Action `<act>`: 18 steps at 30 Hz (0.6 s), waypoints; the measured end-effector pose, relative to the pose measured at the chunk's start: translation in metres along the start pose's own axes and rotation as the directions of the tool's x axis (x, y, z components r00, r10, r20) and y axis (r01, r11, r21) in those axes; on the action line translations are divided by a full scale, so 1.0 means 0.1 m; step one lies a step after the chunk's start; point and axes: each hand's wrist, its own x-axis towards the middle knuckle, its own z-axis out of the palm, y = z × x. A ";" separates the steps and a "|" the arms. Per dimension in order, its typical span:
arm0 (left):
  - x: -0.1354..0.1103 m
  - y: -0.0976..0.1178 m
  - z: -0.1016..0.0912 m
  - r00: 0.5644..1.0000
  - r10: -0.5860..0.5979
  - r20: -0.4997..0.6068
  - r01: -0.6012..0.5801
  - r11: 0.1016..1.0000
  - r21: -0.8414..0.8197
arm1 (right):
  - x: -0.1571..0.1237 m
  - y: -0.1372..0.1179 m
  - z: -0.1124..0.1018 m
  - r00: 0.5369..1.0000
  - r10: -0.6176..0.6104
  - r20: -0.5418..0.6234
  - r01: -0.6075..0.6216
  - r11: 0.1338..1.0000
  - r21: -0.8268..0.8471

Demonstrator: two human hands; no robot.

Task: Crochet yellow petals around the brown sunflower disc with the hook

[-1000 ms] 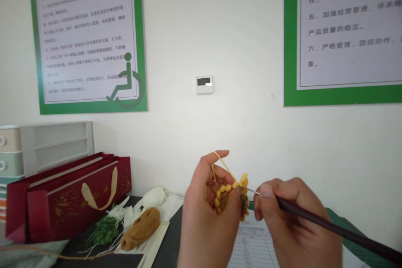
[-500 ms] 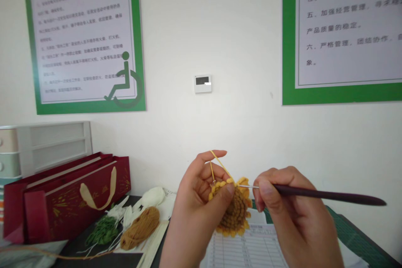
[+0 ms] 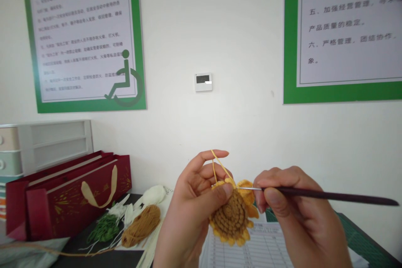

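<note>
The left grip (image 3: pixel 190 207) pinched a round crocheted piece (image 3: pixel 234 215) between thumb and fingers, its index finger raised with yellow yarn (image 3: pixel 222 163) draped over it. The piece sat just right of that thumb, between the two grips: a brown spiral centre, small yellow bumps along its lower edge, and fuller yellow petals (image 3: pixel 251 199) on the side nearest the right grip (image 3: pixel 297 205).

The right grip was closed around a crochet hook (image 3: pixel 339 196). Its dark handle stretched out to the right, while its slim metal end pointed left from the fingertips and met the piece's upper edge; whether it had caught a loop could not be told.

Below and between both grips lay a printed sheet (image 3: pixel 248 245), with a green mat (image 3: pixel 354 228) behind the right one. Left of the left grip, on the dark surface (image 3: pixel 103 261), were a brown skein (image 3: pixel 142 225), green yarn (image 3: pixel 103 228) and, farther off, a red bag (image 3: pixel 78 205).
</note>
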 end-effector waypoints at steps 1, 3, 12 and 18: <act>0.00 0.00 0.00 1.000 -0.006 0.002 0.006 1.000 -0.011 | 0.00 -0.01 0.00 1.000 -0.011 0.002 0.011 1.000 0.014; 0.01 0.01 -0.01 1.000 -0.016 -0.002 0.016 0.999 -0.031 | 0.01 -0.02 -0.01 0.999 -0.038 0.021 0.037 0.998 0.045; 0.03 0.02 -0.04 0.999 -0.040 0.017 0.041 0.996 -0.080 | -0.02 -0.02 0.01 0.996 -0.084 0.023 0.080 0.987 0.137; 0.03 0.00 -0.02 1.000 0.004 0.004 -0.004 0.998 -0.069 | -0.06 -0.07 0.10 0.997 -0.012 -0.082 0.021 0.994 0.109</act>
